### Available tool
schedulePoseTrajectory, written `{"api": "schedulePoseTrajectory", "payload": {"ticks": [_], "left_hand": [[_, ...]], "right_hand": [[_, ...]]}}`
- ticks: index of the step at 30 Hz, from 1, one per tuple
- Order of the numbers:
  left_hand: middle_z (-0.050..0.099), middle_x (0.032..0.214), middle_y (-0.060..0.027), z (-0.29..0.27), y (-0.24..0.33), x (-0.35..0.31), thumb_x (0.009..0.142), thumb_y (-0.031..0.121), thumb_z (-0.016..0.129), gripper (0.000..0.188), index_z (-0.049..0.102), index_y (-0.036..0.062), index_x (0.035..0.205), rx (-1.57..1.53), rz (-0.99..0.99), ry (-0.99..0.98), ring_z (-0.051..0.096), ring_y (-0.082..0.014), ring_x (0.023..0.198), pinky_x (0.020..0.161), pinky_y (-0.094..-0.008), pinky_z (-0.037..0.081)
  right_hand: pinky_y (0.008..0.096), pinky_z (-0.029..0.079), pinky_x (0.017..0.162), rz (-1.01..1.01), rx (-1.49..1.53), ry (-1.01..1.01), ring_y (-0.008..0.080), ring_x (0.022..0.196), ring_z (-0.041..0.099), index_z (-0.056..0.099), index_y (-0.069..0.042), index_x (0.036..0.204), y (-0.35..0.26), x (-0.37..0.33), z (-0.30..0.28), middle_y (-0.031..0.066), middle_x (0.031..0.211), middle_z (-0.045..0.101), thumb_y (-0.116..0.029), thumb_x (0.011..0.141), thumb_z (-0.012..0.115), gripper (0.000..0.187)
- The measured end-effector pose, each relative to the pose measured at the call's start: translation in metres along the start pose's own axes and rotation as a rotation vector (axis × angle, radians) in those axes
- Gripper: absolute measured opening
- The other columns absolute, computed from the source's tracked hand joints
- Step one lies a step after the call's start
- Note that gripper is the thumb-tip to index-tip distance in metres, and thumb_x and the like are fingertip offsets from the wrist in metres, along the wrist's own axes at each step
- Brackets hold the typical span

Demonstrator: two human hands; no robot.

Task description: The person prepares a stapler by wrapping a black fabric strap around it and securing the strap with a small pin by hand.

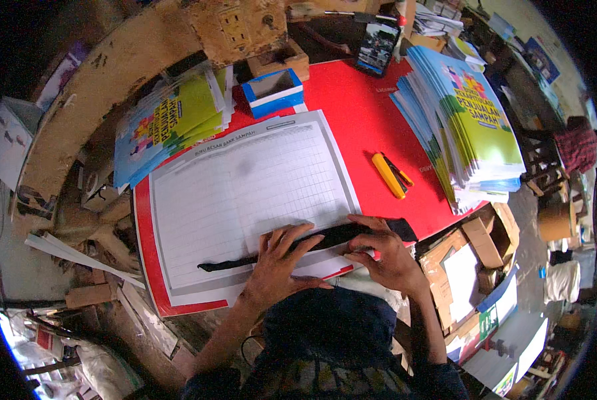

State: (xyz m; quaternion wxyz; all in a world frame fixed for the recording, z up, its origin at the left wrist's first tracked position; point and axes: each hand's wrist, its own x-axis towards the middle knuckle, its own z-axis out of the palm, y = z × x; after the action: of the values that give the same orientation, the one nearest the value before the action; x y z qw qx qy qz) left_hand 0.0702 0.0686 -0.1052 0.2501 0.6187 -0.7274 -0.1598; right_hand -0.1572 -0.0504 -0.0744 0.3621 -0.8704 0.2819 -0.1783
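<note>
Hands, two in number, press a single long black strip (312, 243) onto the lower edge of one large white ruled sheet (245, 193), which lies on our red worktop (358, 107). We rest the left hand (278, 263) flat, fingers spread, over the strip's middle; the right hand (382, 253) pinches its right end with curled fingers. The strip's thin left tail runs well beyond the left hand. Near the right hand lies one yellow utility knife (388, 175). We count two stacks of colourful printed booklets, one at upper left (172, 120) and one at right (472, 120), one small blue-and-white box (272, 90) and one dark phone (378, 48). Dark clothing at the lower edge hides the sheet's near corner, and we cannot make out what the strip is made of.
</note>
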Motion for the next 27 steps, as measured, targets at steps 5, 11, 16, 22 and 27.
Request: {"api": "schedulePoseTrajectory", "payload": {"ticks": [5,11,16,22,27], "left_hand": [[0.043,0.144,-0.0027,0.002,-0.004,0.004,0.070,0.067,0.069,0.083,0.054,0.0164,0.134,0.074,0.019,0.018,0.040,-0.0261,0.131,0.106,-0.0497,0.028],[0.048,0.141,-0.0042,-0.008,0.004,0.005,0.070,0.063,0.074,0.080,0.057,0.0133,0.131,0.171,-0.078,0.142,0.042,-0.0236,0.130,0.108,-0.0507,0.024],[0.045,0.144,-0.0091,-0.015,0.022,0.018,0.075,0.059,0.073,0.084,0.048,0.0130,0.141,0.146,-0.034,0.088,0.041,-0.0258,0.132,0.110,-0.0516,0.021],[0.064,0.116,-0.0137,0.010,0.023,0.099,0.087,0.020,0.069,0.037,0.060,0.0075,0.121,-0.344,0.154,0.054,0.059,-0.0328,0.110,0.098,-0.0435,0.043],[0.068,0.095,-0.0120,0.015,0.023,0.126,0.084,0.022,0.074,0.032,0.063,0.0070,0.110,-0.202,0.062,-0.046,0.066,-0.0269,0.083,0.075,-0.0374,0.053]], "right_hand": [[0.0374,0.053,0.080,-0.092,-0.037,0.201,0.0332,0.100,0.063,0.067,0.001,0.092,0.024,0.026,0.012,0.0168,0.105,0.063,0.004,0.076,0.071,0.017],[0.0390,0.052,0.078,0.059,-0.011,0.253,0.0339,0.089,0.065,0.068,0.000,0.093,0.013,0.034,-0.026,0.0170,0.093,0.066,0.002,0.077,0.071,0.016],[0.0398,0.051,0.083,0.239,-0.259,0.430,0.0337,0.092,0.063,0.069,0.000,0.093,0.030,-0.001,-0.071,0.0156,0.096,0.065,0.002,0.080,0.068,0.013],[0.0421,0.050,0.086,0.191,-0.377,0.461,0.0371,0.099,0.061,0.068,0.000,0.095,0.056,-0.018,-0.076,0.0179,0.099,0.065,0.002,0.080,0.067,0.015],[0.0361,0.052,0.076,0.300,-0.293,0.691,0.0277,0.088,0.067,0.068,0.000,0.100,0.032,-0.034,-0.080,0.0152,0.103,0.069,-0.005,0.087,0.068,0.015]]}}
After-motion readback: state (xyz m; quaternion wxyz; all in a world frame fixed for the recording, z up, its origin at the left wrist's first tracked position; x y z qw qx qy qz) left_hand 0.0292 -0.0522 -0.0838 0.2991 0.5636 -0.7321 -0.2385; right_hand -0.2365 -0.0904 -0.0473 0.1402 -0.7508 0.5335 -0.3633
